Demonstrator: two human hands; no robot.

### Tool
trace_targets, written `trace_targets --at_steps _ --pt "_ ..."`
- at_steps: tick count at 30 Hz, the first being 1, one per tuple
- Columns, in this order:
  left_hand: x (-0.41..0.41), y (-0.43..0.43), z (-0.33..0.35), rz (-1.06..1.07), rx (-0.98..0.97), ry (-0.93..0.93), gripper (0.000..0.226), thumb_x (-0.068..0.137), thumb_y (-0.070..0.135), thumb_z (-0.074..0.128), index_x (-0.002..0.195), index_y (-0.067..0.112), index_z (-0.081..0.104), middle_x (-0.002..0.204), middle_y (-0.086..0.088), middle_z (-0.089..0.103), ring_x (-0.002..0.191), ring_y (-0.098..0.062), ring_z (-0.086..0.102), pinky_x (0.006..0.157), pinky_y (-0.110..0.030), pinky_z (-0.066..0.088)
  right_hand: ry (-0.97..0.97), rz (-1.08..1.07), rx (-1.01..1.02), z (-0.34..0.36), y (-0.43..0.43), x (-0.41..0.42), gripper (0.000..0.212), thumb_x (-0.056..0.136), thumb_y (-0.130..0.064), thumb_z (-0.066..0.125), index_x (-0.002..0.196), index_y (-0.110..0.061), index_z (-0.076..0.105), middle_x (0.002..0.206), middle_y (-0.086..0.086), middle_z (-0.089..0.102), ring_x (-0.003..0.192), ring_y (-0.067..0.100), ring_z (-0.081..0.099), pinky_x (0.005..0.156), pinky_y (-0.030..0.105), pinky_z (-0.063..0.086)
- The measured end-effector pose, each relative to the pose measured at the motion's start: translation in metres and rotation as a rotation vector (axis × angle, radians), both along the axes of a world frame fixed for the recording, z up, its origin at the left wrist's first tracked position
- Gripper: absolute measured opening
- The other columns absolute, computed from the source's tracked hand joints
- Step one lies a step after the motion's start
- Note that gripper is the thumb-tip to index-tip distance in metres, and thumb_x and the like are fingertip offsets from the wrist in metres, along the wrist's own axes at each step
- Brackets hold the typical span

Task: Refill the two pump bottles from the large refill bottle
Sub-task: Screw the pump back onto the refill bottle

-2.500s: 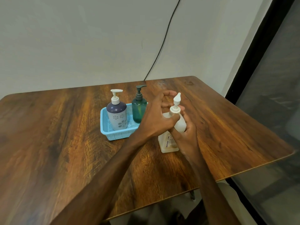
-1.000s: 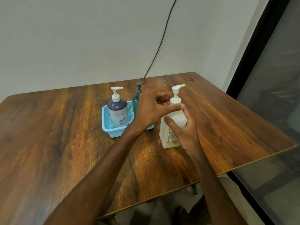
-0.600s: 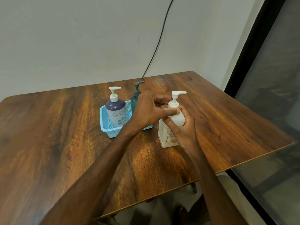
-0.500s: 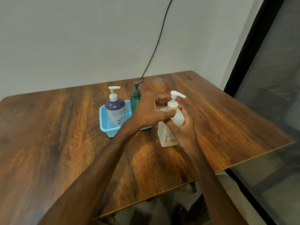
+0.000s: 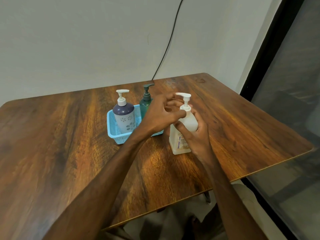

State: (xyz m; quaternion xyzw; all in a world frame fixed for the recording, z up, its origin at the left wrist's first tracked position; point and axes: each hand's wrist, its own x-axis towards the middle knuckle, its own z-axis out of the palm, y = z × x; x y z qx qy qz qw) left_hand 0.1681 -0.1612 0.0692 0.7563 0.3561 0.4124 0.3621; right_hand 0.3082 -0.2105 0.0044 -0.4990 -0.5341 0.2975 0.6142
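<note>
The left hand (image 5: 161, 115), reaching in from the lower left, pinches the pump collar (image 5: 185, 108) of the large refill bottle (image 5: 188, 122) at centre right, while the right hand (image 5: 199, 137) wraps round its shoulder. The bottle stands upright on the wooden table (image 5: 69, 135). Just left of it, a blue basket (image 5: 110, 126) holds the purple pump bottle (image 5: 123, 118) and the green pump bottle (image 5: 145, 105) (both upright, pumps on).

Left hand (image 5: 161, 116) and right hand (image 5: 199, 137): bare. Left forearm (image 5: 103, 179) and right forearm (image 5: 223, 184): uncovered along their whole visible length, down to the bottom edge of the frame. Legs: covered in pale beige-grey cloth (image 5: 250, 202), lightly creased, at lower centre and lower right. Dark patch (image 5: 195, 224) at bottom centre; nature cannot be determined.
</note>
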Motion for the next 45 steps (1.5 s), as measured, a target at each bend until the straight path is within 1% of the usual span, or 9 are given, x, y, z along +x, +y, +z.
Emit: trace_targets --at_steps 6,12,15,19,23,28,34,37,45 --pt "0.017 -0.005 -0.005 0.038 0.046 0.108 0.07 0.074 0.049 0.082 0.135 0.022 0.06 0.121 0.011 0.071 0.113 -0.006 0.067 0.097 -0.031 0.056 -0.003 0.007 0.014 0.001 -0.003 0.003 0.047 0.079 -0.031 0.082 0.115 -0.042 0.055 0.113 -0.015 0.069 0.1 0.005 0.069 0.081 0.026 0.058" --pt "0.005 0.0 -0.004 -0.083 -0.05 0.002 0.066 0.079 0.009 0.079 0.14 0.018 0.055 0.116 0.006 0.077 0.111 -0.006 0.072 0.098 -0.035 0.058 0.0 0.012 0.031 0.002 -0.002 0.001 0.047 0.082 -0.033 0.08 0.122 -0.038 0.055 0.115 -0.009 0.068 0.101 0.007 0.068 0.079 0.022 0.058" --pt "0.011 -0.002 -0.005 -0.059 -0.042 0.057 0.072 0.077 0.03 0.083 0.142 0.024 0.053 0.128 0.008 0.071 0.117 -0.005 0.067 0.101 -0.035 0.057 -0.004 0.016 0.029 0.001 -0.002 0.002 0.047 0.079 -0.035 0.08 0.119 -0.037 0.057 0.114 -0.007 0.069 0.099 0.007 0.069 0.079 0.025 0.059" --pt "0.007 0.001 -0.007 0.069 0.026 -0.016 0.054 0.079 0.026 0.091 0.126 0.017 0.066 0.103 0.006 0.077 0.093 -0.005 0.074 0.079 -0.019 0.058 0.009 0.032 0.031 -0.002 0.0 0.003 0.045 0.085 -0.023 0.078 0.125 -0.024 0.057 0.114 -0.003 0.07 0.097 0.012 0.071 0.076 0.03 0.06" --pt "0.003 0.002 -0.002 -0.141 -0.033 0.063 0.051 0.087 0.003 0.079 0.134 0.014 0.062 0.112 0.012 0.076 0.108 -0.002 0.072 0.092 -0.022 0.058 -0.004 0.01 0.013 -0.005 0.003 0.004 0.057 0.083 -0.031 0.078 0.134 -0.03 0.053 0.121 -0.007 0.068 0.105 0.009 0.068 0.084 0.03 0.059" --pt "0.009 0.0 -0.008 0.076 0.191 0.048 0.036 0.081 0.034 0.089 0.112 0.022 0.076 0.102 0.012 0.077 0.093 0.001 0.071 0.079 -0.013 0.054 0.028 0.038 0.013 -0.004 0.001 0.003 0.042 0.084 -0.023 0.079 0.12 -0.028 0.058 0.112 -0.003 0.07 0.097 0.013 0.071 0.081 0.04 0.061" --pt "-0.01 0.017 0.009 -0.318 0.043 0.119 0.032 0.092 0.008 0.078 0.123 0.001 0.074 0.122 -0.001 0.075 0.113 -0.008 0.072 0.096 -0.021 0.054 0.051 0.178 -0.031 0.002 -0.001 0.018 0.053 0.08 -0.031 0.079 0.13 -0.028 0.06 0.123 -0.002 0.069 0.105 0.016 0.07 0.08 0.031 0.059" --pt "-0.018 0.023 0.014 -0.466 -0.053 0.185 0.04 0.097 0.003 0.071 0.136 -0.001 0.063 0.132 -0.006 0.071 0.123 -0.013 0.068 0.103 -0.025 0.053 0.118 0.24 -0.062 0.002 -0.001 0.018 0.045 0.076 -0.034 0.08 0.118 -0.041 0.066 0.124 0.001 0.068 0.109 0.022 0.069 0.087 0.045 0.058" --pt "-0.005 0.003 -0.011 -0.008 0.268 0.084 0.027 0.082 0.034 0.088 0.104 0.019 0.082 0.092 0.012 0.079 0.082 -0.002 0.072 0.07 -0.019 0.055 0.09 0.299 -0.062 0.008 -0.008 0.017 0.035 0.076 -0.034 0.076 0.11 -0.043 0.07 0.107 -0.001 0.075 0.099 0.02 0.072 0.079 0.034 0.059"
